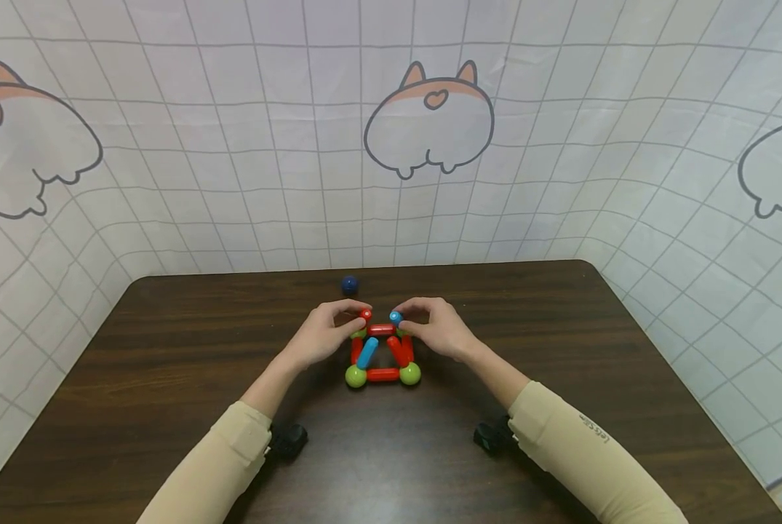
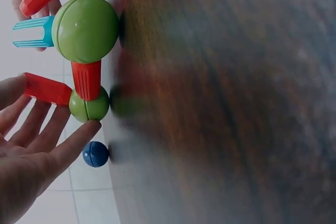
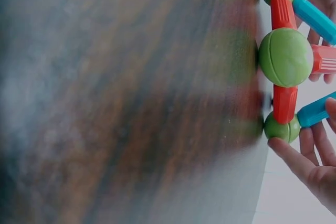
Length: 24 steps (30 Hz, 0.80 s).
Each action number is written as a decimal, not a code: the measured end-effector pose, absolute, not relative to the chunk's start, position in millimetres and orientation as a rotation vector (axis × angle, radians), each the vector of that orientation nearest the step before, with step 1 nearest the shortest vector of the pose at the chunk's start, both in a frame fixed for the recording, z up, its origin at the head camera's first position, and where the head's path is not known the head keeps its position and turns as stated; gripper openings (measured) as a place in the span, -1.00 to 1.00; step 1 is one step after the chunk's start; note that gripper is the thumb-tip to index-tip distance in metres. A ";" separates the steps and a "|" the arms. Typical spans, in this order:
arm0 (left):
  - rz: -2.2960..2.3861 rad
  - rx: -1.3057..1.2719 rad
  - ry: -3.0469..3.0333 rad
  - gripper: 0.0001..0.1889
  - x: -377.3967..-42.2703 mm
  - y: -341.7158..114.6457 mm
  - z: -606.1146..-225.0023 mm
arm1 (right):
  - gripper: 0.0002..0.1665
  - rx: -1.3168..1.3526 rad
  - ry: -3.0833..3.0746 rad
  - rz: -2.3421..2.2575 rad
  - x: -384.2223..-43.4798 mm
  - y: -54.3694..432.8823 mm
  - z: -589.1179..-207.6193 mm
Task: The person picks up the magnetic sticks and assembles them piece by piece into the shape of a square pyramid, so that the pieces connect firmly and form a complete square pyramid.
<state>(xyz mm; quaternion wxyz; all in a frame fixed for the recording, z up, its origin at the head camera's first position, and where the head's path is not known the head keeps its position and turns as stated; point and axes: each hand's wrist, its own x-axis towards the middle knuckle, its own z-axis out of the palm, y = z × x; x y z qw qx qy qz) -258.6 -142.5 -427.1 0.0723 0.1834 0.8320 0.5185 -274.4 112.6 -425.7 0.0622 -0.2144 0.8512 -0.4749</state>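
Note:
A square frame of green balls joined by red magnetic rods, one the front rod, sits on the table. At its far left corner my left hand pinches a standing red rod, a finger touching the green ball below it. My right hand pinches a blue rod at the far right corner, one fingertip against the green ball there. From the near corners another blue rod and another red rod rise, leaning inward.
Behind the frame, near the back edge of the dark wooden table, sits a dark blue ball. A white gridded curtain surrounds the table at the back and sides. Small black devices hang at both wrists.

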 end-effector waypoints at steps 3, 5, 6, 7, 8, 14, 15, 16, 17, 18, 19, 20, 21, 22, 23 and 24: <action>1.522 0.587 2.520 -0.64 -257.4 -143.1 -426.5 | -0.75 -0.674 2.577 -1.418 -274.8 113.0 -425.9; 1.480 0.620 2.550 -0.65 -256.7 -142.9 -425.9 | -0.75 -0.681 2.574 -1.410 -274.8 113.3 -425.6; 1.463 0.639 2.557 -0.65 -256.2 -142.7 -425.5 | -0.75 -0.683 2.571 -1.404 -274.6 113.5 -425.5; 1.443 0.662 2.565 -0.66 -256.0 -142.3 -425.4 | -0.75 -0.683 2.571 -1.395 -274.5 113.8 -425.3; 1.424 0.682 2.576 -0.66 -256.0 -142.0 -425.6 | -0.75 -0.684 2.570 -1.388 -274.4 114.1 -425.2; 1.386 0.752 2.595 -0.68 -255.2 -140.8 -425.2 | -0.74 -0.695 2.567 -1.357 -274.9 115.0 -425.4; 1.388 0.752 2.595 -0.68 -255.0 -140.9 -425.0 | -0.74 -0.698 2.562 -1.358 -274.7 115.0 -425.0; 1.388 0.751 2.596 -0.68 -254.9 -140.8 -424.9 | -0.74 -0.699 2.560 -1.356 -274.9 114.8 -425.0; 1.386 0.750 2.596 -0.68 -254.8 -140.8 -424.8 | -0.74 -0.700 2.560 -1.354 -274.9 114.7 -424.9; 1.383 0.748 2.597 -0.69 -254.7 -140.8 -424.7 | -0.74 -0.700 2.558 -1.352 -274.8 114.5 -424.6; 1.379 0.747 2.598 -0.69 -254.7 -140.7 -424.6 | -0.75 -0.700 2.556 -1.351 -274.7 114.3 -424.3; 1.376 0.747 2.599 -0.69 -254.7 -140.6 -424.7 | -0.75 -0.700 2.556 -1.349 -274.6 114.0 -424.0; 1.371 0.748 2.601 -0.69 -254.7 -140.5 -424.7 | -0.76 -0.696 2.557 -1.347 -274.9 113.8 -424.0; 1.366 0.749 2.603 -0.69 -254.7 -140.4 -424.7 | -0.76 -0.694 2.557 -1.345 -275.2 113.5 -424.0; 1.361 0.752 2.606 -0.70 -254.8 -140.4 -424.7 | -0.76 -0.695 2.556 -1.345 -275.0 113.3 -423.6; 1.357 0.754 2.609 -0.70 -254.8 -140.3 -424.8 | -0.76 -0.700 2.556 -1.343 -274.7 113.0 -423.2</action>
